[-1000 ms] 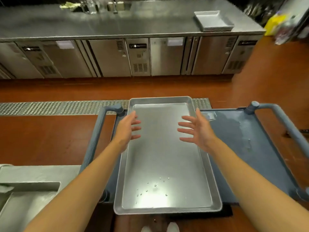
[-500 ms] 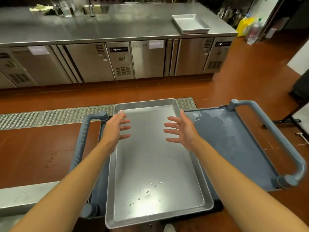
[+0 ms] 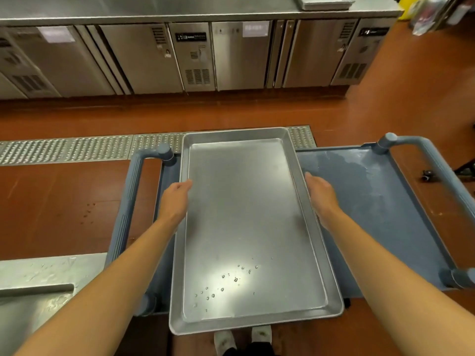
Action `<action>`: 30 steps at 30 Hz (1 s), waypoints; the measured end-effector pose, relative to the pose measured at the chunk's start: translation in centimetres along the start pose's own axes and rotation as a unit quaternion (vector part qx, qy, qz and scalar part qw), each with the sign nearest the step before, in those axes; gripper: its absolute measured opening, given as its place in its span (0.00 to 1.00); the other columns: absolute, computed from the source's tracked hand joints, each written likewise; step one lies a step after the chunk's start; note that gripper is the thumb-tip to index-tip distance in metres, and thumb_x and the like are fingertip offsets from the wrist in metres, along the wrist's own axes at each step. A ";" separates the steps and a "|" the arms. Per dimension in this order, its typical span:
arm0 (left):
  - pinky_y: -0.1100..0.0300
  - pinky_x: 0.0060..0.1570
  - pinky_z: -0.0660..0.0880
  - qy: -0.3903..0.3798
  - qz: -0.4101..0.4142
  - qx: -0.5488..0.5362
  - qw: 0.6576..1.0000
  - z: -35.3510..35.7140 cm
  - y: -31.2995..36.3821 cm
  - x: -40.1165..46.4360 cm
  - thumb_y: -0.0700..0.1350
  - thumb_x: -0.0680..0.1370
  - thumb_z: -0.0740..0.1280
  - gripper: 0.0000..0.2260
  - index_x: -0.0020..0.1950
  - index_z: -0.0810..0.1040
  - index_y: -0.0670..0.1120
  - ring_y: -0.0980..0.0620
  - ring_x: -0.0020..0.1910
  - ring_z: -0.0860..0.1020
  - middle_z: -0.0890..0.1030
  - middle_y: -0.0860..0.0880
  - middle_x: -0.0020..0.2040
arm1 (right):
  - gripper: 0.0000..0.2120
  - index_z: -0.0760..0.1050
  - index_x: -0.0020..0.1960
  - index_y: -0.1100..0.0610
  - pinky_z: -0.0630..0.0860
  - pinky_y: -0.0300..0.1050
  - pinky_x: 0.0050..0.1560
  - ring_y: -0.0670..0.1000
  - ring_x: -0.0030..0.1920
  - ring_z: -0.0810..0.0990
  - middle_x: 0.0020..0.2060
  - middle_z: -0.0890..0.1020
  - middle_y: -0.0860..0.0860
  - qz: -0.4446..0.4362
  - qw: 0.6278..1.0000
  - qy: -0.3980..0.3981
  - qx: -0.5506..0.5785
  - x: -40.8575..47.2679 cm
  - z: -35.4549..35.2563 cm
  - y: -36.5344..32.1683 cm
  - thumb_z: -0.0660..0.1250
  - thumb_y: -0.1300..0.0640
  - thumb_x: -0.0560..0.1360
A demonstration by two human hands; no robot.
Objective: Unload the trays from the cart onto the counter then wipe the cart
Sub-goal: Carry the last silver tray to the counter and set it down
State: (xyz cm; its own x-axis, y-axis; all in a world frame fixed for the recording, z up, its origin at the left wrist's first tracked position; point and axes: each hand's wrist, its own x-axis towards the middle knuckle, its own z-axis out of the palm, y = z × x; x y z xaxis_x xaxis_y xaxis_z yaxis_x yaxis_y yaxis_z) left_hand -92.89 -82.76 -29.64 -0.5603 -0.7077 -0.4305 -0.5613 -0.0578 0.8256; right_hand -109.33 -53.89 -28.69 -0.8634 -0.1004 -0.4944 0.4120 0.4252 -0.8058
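Observation:
A large aluminium tray with a few water drops near its front lies lengthwise on the left half of the blue-grey cart, its near end hanging over the cart's edge. My left hand grips the tray's left long rim, thumb on top and fingers hidden beneath. On the opposite long rim my right hand holds it the same way. Another tray sits on the steel counter across the aisle, at the far right.
The cart's wet right half is bare, and handles stand at its left and right ends. A floor drain grate runs between cart and counter. A steel surface is at the lower left. Bottles stand far right.
Both hands dropped from hovering open above the tray and spread apart to its two long rims, where they now take hold. The view tilted downward.

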 end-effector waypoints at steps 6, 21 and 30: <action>0.53 0.57 0.67 0.017 -0.047 0.014 0.999 0.0 -2.1 1.1 0.55 0.85 0.60 0.19 0.69 0.75 0.45 0.49 0.59 0.73 0.76 0.48 0.62 | 0.28 0.77 0.68 0.56 0.73 0.59 0.69 0.58 0.62 0.79 0.63 0.81 0.53 0.061 0.997 -0.019 -0.035 3.2 -0.9 2.9 0.59 0.39 0.78; 0.42 0.63 0.77 -0.049 -0.176 -0.091 0.979 -0.8 -3.8 1.9 0.61 0.82 0.61 0.25 0.70 0.79 0.46 0.39 0.60 0.81 0.83 0.43 0.62 | 0.17 0.82 0.56 0.53 0.75 0.47 0.41 0.52 0.43 0.80 0.44 0.84 0.50 0.148 0.984 -0.080 0.055 4.5 -1.5 4.3 0.60 0.44 0.83; 0.49 0.48 0.82 -0.071 -0.181 -0.137 0.971 -1.0 -1.7 0.4 0.60 0.84 0.59 0.22 0.60 0.84 0.46 0.45 0.44 0.86 0.88 0.46 0.45 | 0.31 0.80 0.65 0.60 0.76 0.57 0.65 0.62 0.62 0.79 0.61 0.83 0.59 0.165 0.979 -0.106 0.053 4.6 -2.8 3.4 0.55 0.36 0.82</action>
State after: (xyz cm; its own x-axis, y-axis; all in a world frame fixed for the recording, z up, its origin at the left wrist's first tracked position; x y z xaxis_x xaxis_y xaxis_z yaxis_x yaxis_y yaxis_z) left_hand -91.53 -83.65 -30.83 -0.4460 -0.5029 -0.7404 -0.5642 -0.4841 0.6688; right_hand -112.72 -50.41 -32.78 -0.6023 -0.1630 -0.7814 0.6964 0.3711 -0.6142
